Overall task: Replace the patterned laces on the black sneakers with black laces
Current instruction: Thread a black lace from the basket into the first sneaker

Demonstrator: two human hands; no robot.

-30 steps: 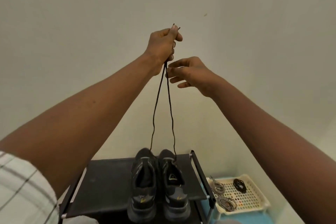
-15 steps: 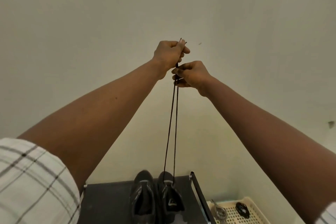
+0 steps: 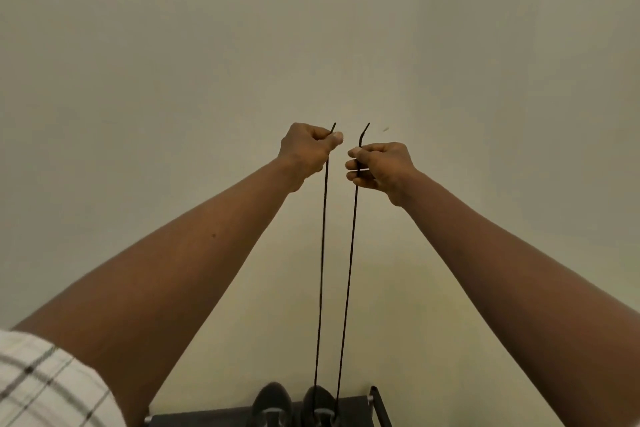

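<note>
Pale wall (image 3: 145,107), dark rack (image 3: 202,421), perhaps a shelf

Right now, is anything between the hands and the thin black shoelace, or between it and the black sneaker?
Nothing visible. Left hand and right hand each pinch the thin black shoelace; both strands run unobstructed to the black sneaker.

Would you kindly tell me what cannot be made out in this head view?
Head view:
sneakers: the bottom edge cuts off all but their far ends; eyelets unseen.
black lace: where its strands enter the sneaker is dark and cut off.
shelf: mostly below the bottom edge.
</note>
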